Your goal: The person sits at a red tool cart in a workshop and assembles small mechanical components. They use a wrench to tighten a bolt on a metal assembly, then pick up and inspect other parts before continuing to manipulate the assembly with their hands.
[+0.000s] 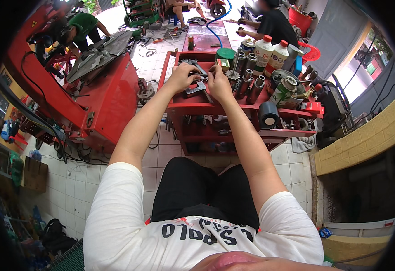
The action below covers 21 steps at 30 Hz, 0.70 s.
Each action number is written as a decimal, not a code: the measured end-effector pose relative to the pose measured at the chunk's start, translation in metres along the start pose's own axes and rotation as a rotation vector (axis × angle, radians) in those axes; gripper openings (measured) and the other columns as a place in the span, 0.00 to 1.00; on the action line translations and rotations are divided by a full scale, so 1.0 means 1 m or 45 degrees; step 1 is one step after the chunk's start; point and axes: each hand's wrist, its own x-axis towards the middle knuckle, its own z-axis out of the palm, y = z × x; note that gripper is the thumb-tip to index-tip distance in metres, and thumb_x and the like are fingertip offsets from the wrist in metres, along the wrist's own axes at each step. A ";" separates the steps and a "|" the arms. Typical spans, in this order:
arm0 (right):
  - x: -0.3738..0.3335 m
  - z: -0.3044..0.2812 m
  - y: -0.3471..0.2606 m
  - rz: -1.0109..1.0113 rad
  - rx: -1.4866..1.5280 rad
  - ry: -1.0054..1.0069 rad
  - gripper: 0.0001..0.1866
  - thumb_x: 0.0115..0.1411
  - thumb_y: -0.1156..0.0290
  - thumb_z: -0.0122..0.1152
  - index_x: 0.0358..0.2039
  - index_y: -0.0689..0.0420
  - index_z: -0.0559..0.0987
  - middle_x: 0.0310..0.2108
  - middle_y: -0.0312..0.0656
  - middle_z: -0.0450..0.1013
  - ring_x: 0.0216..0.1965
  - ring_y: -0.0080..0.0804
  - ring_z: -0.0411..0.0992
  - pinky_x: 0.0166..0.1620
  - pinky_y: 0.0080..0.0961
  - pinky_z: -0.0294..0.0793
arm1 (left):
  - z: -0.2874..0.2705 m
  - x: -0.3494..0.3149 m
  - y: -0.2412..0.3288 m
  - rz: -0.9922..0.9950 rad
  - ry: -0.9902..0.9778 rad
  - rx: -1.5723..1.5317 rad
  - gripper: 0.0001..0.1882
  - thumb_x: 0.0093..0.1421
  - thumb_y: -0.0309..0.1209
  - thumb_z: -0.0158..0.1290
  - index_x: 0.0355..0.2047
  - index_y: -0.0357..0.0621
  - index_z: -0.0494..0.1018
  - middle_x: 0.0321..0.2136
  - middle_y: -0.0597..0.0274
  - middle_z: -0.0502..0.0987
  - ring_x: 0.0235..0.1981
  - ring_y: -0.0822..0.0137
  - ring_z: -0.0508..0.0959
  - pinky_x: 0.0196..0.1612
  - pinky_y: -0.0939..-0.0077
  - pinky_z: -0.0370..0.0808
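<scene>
The red metal tool cart [193, 108] stood before the seated person, its raised rim enclosing the top tray. Both hands were positioned over the tray's near left part. The left hand [183, 77] had its fingers bent down beside the small grey metal parts [203, 80], which lay in the tray between the two hands. The right hand [218, 83] faced it from the other side, fingers curled. Whether either hand grasped a part could not be told, since the fingers covered the contact points.

The tray also contained, to the right of the hands, a toothed grey metal gear [234, 79], several upright dark metal cylinders [247, 82], two white plastic bottles with red caps [264, 50], a tilted green-and-white spray can [286, 88] and a black cylinder with a pale end face [268, 114]. A round green lid [226, 53] was located near the far edge.

The red side drawer [288, 133] at the right held metal pieces, too small to identify. Below the top, a red open shelf [195, 133] held metal items; the right forearm hid part of it, and shadow obscured the rest. A red bucket [298, 20] at upper right held objects that were hard to distinguish. At the top edge, a crouching person [181, 8] was cut off.
</scene>
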 end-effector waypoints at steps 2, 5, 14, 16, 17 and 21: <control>-0.001 0.001 -0.001 -0.068 0.002 0.029 0.14 0.64 0.71 0.59 0.47 0.63 0.71 0.37 0.56 0.76 0.42 0.60 0.75 0.48 0.47 0.74 | 0.001 -0.002 -0.002 -0.005 0.012 0.010 0.11 0.61 0.41 0.62 0.40 0.53 0.82 0.39 0.64 0.81 0.49 0.59 0.76 0.52 0.57 0.65; 0.000 0.000 0.000 -0.113 0.027 0.027 0.15 0.62 0.72 0.60 0.47 0.63 0.71 0.42 0.57 0.74 0.45 0.58 0.75 0.49 0.46 0.74 | 0.003 -0.001 -0.006 0.016 0.034 0.011 0.10 0.64 0.39 0.59 0.40 0.51 0.82 0.38 0.62 0.82 0.48 0.57 0.77 0.51 0.57 0.66; -0.003 -0.004 -0.011 0.052 0.126 -0.003 0.14 0.65 0.68 0.61 0.45 0.63 0.73 0.39 0.58 0.78 0.43 0.60 0.76 0.47 0.47 0.74 | -0.002 0.000 -0.007 0.036 0.061 -0.058 0.13 0.69 0.37 0.51 0.38 0.43 0.80 0.34 0.53 0.80 0.43 0.51 0.78 0.46 0.57 0.71; 0.000 -0.003 -0.007 0.195 0.037 -0.050 0.14 0.67 0.65 0.60 0.45 0.63 0.74 0.37 0.59 0.79 0.41 0.62 0.77 0.45 0.49 0.75 | -0.003 0.000 -0.004 0.039 0.060 -0.055 0.13 0.69 0.38 0.51 0.37 0.42 0.80 0.34 0.53 0.80 0.42 0.50 0.78 0.47 0.57 0.71; 0.001 -0.004 -0.004 0.167 -0.039 -0.090 0.14 0.67 0.64 0.59 0.44 0.63 0.74 0.36 0.60 0.79 0.41 0.63 0.77 0.45 0.49 0.75 | -0.003 0.001 -0.003 0.042 0.059 -0.055 0.13 0.69 0.38 0.51 0.37 0.42 0.80 0.34 0.52 0.80 0.42 0.50 0.78 0.46 0.56 0.71; 0.000 -0.001 -0.004 0.029 -0.061 -0.124 0.15 0.69 0.62 0.57 0.45 0.63 0.75 0.35 0.61 0.79 0.41 0.64 0.77 0.44 0.50 0.75 | -0.002 0.000 -0.005 0.039 0.076 -0.075 0.13 0.69 0.38 0.51 0.37 0.42 0.80 0.34 0.51 0.79 0.42 0.50 0.78 0.46 0.56 0.72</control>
